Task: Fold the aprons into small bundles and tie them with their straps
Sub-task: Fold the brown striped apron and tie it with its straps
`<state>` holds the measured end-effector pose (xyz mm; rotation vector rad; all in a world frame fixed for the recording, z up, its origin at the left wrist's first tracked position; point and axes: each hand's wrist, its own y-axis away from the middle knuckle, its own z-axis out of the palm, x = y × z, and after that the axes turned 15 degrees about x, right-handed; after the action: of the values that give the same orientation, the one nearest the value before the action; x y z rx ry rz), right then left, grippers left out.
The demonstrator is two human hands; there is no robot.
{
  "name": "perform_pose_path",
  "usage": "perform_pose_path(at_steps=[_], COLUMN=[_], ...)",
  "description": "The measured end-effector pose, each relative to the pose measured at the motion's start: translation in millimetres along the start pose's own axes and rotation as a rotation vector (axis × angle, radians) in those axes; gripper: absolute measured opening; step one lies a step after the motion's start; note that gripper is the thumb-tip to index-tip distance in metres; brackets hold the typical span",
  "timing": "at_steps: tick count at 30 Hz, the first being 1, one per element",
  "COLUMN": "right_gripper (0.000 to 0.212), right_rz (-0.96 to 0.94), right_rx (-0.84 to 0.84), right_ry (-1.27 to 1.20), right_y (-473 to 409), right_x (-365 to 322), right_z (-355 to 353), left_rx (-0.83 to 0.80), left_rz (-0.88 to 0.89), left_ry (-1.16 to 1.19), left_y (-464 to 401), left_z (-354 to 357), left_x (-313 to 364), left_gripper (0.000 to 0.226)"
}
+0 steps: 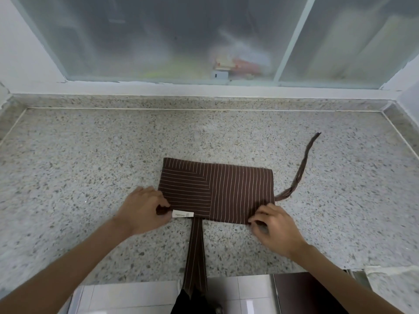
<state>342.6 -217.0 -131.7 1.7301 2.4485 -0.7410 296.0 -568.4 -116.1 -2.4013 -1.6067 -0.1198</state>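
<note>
A brown apron (217, 189) with thin white stripes lies folded into a flat rectangle on the speckled stone counter (90, 166). My left hand (141, 210) pinches its near left corner, beside a small white label (182, 214). At the near right corner, my right hand (275, 227) grips the fabric edge. One strap (300, 171) curls away from the right side toward the back. A wider strap (196, 252) hangs from the near edge over the counter's front.
A frosted sliding window (172, 37) with a white sill runs along the back. A raised stone lip borders the counter at the back and both sides. Pale floor tiles (136, 298) and a dark patch show below the front edge.
</note>
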Motion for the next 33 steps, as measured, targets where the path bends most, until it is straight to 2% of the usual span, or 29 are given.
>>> perform_pose_path(at_steps=[2,3,4,7,10,13,16,19,23,25,26,28,30,32,33], right_gripper=[0.031,0.035,0.041,0.056,0.057,0.06,0.064,0.07,0.081,0.075,0.067,0.057,0.043,0.018,0.024], right_rz=[0.038,0.08,0.123,0.228,0.256,0.168,0.088,0.263,0.268,0.259,0.234,0.143,0.105,0.181,0.208], right_rx=[0.084,0.102,0.079,-0.127,-0.168,-0.182,-0.2,-0.152,-0.218,-0.198,-0.142,-0.018,-0.128,-0.359,-0.453], right_ry=[-0.054,-0.066,-0.065,0.013,0.114,0.116,0.191,0.305,0.324,0.431,0.476,0.425,0.179,0.006,-0.001], right_y=[-17,-30,-43,-80,-112,-146,-162,-155,-154,-161,-166,-177,-187,-197,-203], right_x=[-14,-26,-40,-68,-68,-68,-43,3,11,1,-8,-41,-95,-145,-163], right_z=[13,21,32,72,107,130,130,111,103,100,95,87,81,84,91], left_rx=[0.119,0.121,0.089,0.012,0.001,0.037,0.067,0.09,0.005,-0.045,-0.044,0.027,0.099,0.046,-0.003], left_rz=[-0.014,-0.014,-0.008,-0.013,-0.101,-0.131,-0.157,-0.153,-0.168,-0.18,-0.21,-0.321,-0.51,-0.665,-0.707], left_ry=[0.005,-0.054,-0.112,-0.199,-0.22,-0.244,-0.238,-0.227,-0.205,-0.101,-0.025,0.09,0.199,0.313,0.345], left_y=[-18,-28,-37,-56,-76,-88,-91,-90,-93,-98,-102,-114,-125,-134,-139], left_z=[6,14,22,56,69,75,74,73,66,58,50,35,22,18,16], left_x=[1,2,6,2,-25,-56,-68,-66,-63,-69,-76,-93,-108,-118,-120], left_gripper=[0.055,0.056,0.057,0.061,0.065,0.066,0.065,0.066,0.077,0.085,0.081,0.054,0.043,0.042,0.044])
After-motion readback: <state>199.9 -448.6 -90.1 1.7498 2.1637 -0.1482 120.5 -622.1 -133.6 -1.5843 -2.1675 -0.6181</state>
